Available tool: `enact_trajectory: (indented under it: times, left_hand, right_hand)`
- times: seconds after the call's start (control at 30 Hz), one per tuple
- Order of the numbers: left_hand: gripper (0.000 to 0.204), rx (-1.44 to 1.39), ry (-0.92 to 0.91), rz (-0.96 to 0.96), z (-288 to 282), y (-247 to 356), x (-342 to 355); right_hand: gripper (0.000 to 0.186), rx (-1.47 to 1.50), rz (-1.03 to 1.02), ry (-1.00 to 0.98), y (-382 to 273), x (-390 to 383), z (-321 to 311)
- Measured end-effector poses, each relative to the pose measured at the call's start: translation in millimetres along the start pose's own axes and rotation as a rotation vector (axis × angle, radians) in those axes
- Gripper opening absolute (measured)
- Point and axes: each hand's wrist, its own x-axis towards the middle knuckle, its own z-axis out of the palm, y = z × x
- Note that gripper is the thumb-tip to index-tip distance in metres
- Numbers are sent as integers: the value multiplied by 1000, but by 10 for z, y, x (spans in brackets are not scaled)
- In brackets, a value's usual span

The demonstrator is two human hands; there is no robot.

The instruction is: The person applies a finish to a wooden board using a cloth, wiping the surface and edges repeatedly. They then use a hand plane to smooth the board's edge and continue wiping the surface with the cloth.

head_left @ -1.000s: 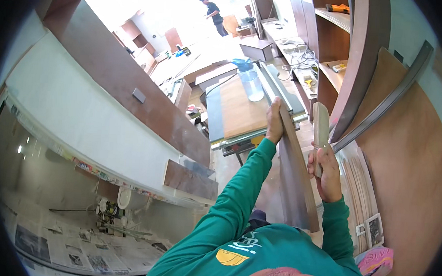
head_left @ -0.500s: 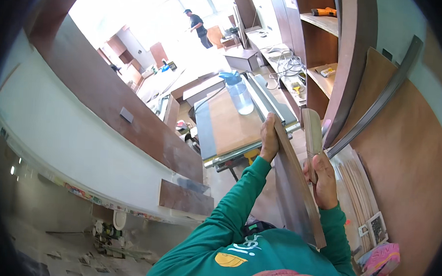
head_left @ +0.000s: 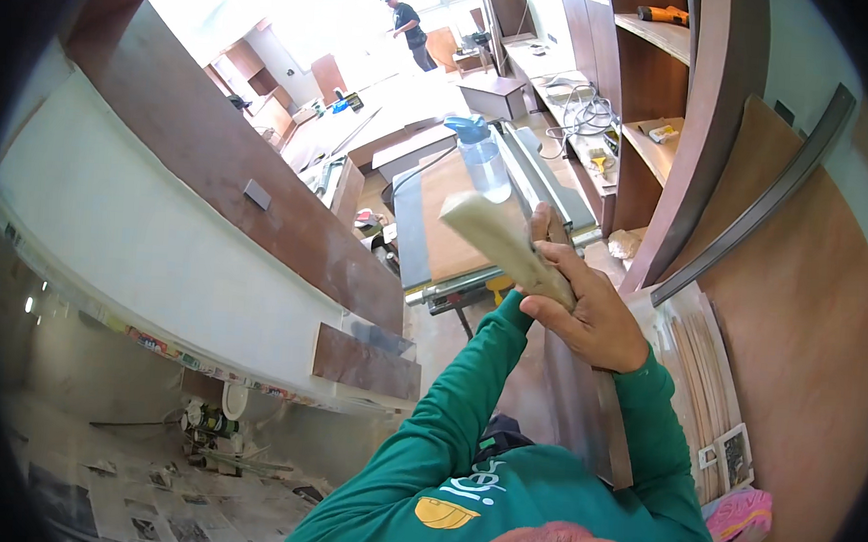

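Note:
A long brown wooden board (head_left: pixel 582 411) runs from my chest toward the table saw, tilted on its edge. My left hand (head_left: pixel 544 225) grips its far end, mostly hidden behind my right hand. My right hand (head_left: pixel 597 314) is closed round a pale, elongated tool (head_left: pixel 495 237) with a rounded end. The tool is blurred and its exact kind is not clear. It crosses above the board and points to the upper left; whether it touches the board I cannot tell.
A table saw (head_left: pixel 456 228) stands ahead with a blue-lidded water bottle (head_left: pixel 481 161) on it. Shelves with an orange tool (head_left: pixel 663 15) rise at the right, near wood strips (head_left: pixel 699 373). A curved white-and-brown partition (head_left: pixel 180 238) lies left. Another person (head_left: pixel 407 29) stands far off.
My right hand has swung leftward and over the board, carrying the pale tool from the board's right side across it. The tool has tipped left. My left hand still grips the far end.

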Motion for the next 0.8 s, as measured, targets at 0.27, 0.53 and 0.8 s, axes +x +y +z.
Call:
enact_trajectory:
  times: [0.27,0.53,0.8]
  left_hand:
    - [30,217,-26,145,-339,-414,193]
    - [52,-13,-7,-184,119,307,1]
    - [52,-8,-53,-148,35,274,28]
  right_hand:
    - [71,-238,-81,-215,-83,11,11]
    - [68,-443,-110,-286,-46,-30,41]
    - [67,-391,-140,-238,-45,-32,67]
